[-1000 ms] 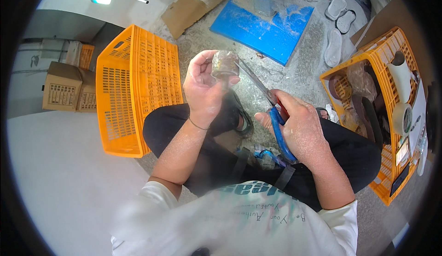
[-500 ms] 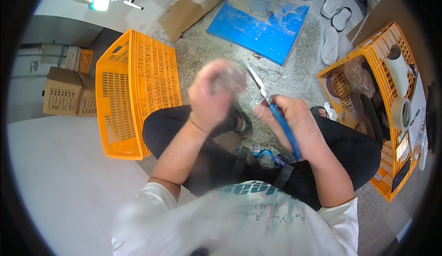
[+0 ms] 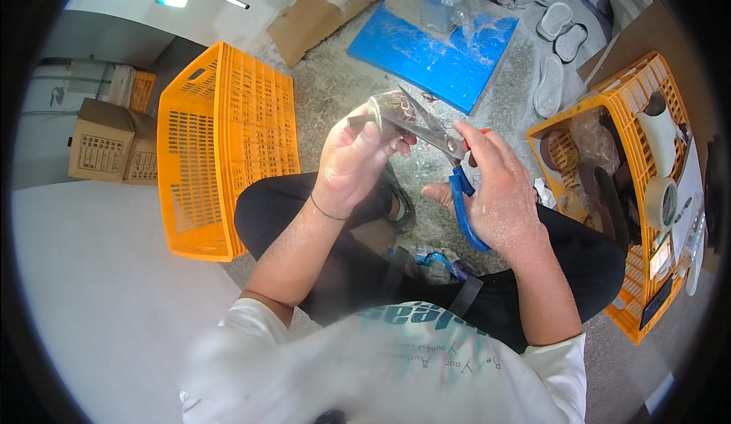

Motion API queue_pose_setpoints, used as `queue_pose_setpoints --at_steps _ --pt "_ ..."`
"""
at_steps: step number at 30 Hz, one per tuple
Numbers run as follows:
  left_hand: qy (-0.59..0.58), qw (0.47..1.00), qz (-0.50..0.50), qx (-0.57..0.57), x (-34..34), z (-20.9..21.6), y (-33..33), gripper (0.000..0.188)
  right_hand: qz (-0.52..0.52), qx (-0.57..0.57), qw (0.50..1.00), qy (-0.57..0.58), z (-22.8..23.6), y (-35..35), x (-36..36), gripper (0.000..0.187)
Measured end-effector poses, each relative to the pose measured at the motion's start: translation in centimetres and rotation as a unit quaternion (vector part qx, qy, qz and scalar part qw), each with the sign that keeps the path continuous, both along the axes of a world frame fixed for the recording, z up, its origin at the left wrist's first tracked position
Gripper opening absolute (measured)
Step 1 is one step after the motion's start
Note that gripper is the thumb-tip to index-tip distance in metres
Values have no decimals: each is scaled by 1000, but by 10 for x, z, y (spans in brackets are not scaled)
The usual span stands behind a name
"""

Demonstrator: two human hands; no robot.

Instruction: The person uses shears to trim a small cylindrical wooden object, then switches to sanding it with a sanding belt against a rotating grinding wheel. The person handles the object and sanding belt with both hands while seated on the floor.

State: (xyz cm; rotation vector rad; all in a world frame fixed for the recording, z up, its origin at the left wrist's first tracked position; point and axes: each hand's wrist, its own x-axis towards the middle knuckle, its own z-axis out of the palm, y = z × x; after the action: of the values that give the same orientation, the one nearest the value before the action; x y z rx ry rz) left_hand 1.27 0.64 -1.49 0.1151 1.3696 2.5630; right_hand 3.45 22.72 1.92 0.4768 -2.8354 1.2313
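My left hand [image 3: 345, 161] is closed around a clear, curved plastic piece [image 3: 393, 105] with a pale rim, held over the floor in front of my knees. Its exact kind is hard to make out. My right hand [image 3: 500, 192] grips a pair of scissors [image 3: 440, 137] with blue and red handles. The blades are spread apart, and the lower one reaches across to the plastic piece beside my left fingertips. Whether that blade touches it, I cannot tell. Pale dust coats my right hand.
A yellow crate [image 3: 255, 134] stands on its side at left. Another yellow crate [image 3: 655, 73] at right holds plastic bags and dark pieces, with a tape roll [image 3: 662, 202] against it. Beyond lie a dusty blue board [image 3: 426, 54], cardboard [image 3: 324, 12] and white sole-shaped pieces [image 3: 549, 85].
My right hand has turned and opened the scissors, whose blades were together before. My left hand, blurred earlier, has steadied, and the plastic piece now shows next to the blades.
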Motion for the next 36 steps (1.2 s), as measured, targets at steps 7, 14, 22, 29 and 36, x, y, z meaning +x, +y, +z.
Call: queue_pose_setpoints --at_steps 7,14,22,29,36 --pt "-7 998 -22 57 7 1 5 51 24 30 999 5 -1 3 1 75" --pt "-10 999 -43 3 5 0 -3 52 30 46 998 -23 2 12 5 53" --pt "-36 998 -50 19 2 -1 -6 48 64 69 991 -98 1 16 0 41" --pt "-74 994 -37 76 -1 3 -9 47 51 -5 998 -36 3 10 2 39" --pt "-179 979 22 98 2 10 -10 46 57 43 997 -12 -8 11 2 35"
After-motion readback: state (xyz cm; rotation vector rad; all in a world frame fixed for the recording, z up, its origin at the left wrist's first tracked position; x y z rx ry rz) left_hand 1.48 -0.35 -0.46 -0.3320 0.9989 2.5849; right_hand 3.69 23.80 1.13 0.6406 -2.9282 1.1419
